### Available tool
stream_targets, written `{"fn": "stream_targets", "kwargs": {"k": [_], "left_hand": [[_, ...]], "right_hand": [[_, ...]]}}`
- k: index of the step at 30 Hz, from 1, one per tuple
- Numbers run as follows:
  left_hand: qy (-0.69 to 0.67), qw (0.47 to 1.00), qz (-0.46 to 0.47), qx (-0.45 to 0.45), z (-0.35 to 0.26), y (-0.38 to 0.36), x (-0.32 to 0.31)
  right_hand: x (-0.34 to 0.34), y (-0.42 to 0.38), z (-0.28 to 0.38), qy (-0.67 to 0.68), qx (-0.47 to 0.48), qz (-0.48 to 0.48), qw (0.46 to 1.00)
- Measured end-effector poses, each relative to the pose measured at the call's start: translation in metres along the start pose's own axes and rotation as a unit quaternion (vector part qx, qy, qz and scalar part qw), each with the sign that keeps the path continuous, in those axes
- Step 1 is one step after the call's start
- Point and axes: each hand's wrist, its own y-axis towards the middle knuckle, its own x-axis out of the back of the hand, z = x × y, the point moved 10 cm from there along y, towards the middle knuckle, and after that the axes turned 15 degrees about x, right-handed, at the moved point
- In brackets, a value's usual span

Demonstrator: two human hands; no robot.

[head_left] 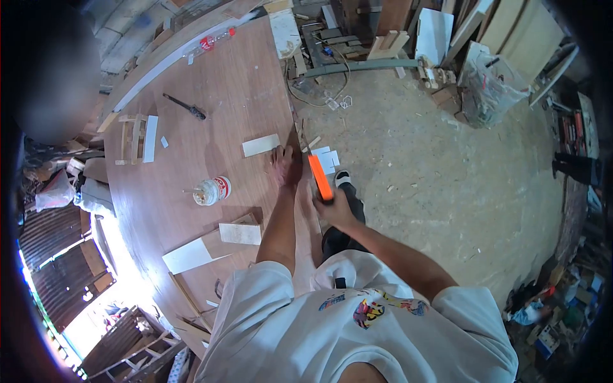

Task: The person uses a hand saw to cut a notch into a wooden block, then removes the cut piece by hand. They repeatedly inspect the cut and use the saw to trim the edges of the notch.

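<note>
My left hand (284, 167) rests on the brown table near its right edge, fingers stretched out. Its fingertips are right at the end of a small pale wooden strip (260, 145). My right hand (333, 208) is closed around the lower end of an orange tool (320, 177) with a thin dark tip, held beyond the table edge over the floor. A jar with a red and white label (220, 187) stands left of my left hand, a stick poking out of it. Nearer my body lie a pale wooden block (240, 233) and a white-faced board (186, 256).
On the table (191, 140) lie a dark screwdriver-like tool (184, 106), a small wooden frame (134, 138), a white strip (151, 138) and a plastic bottle (217, 42). White offcuts (325, 159) are on the floor by my foot. A clear bag (491, 92) stands beside leaning boards.
</note>
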Motion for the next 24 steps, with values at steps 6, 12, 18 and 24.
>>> {"fn": "stream_targets", "kwargs": {"k": [6,12,18,24], "left_hand": [[-0.013,0.999,0.028,-0.013,-0.01,-0.003,0.011],[-0.031,0.999,0.012,-0.016,-0.003,-0.004,0.005],[-0.003,1.0,0.022,-0.008,0.002,-0.005,-0.002],[0.011,0.999,0.032,0.01,-0.001,-0.003,0.001]], "right_hand": [[-0.023,-0.033,-0.023,0.04,0.023,-0.029,0.999],[-0.019,-0.034,-0.021,0.029,0.065,-0.007,0.997],[-0.038,-0.031,-0.04,0.116,-0.044,0.139,0.983],[-0.056,-0.037,-0.041,0.143,-0.045,0.204,0.967]]}}
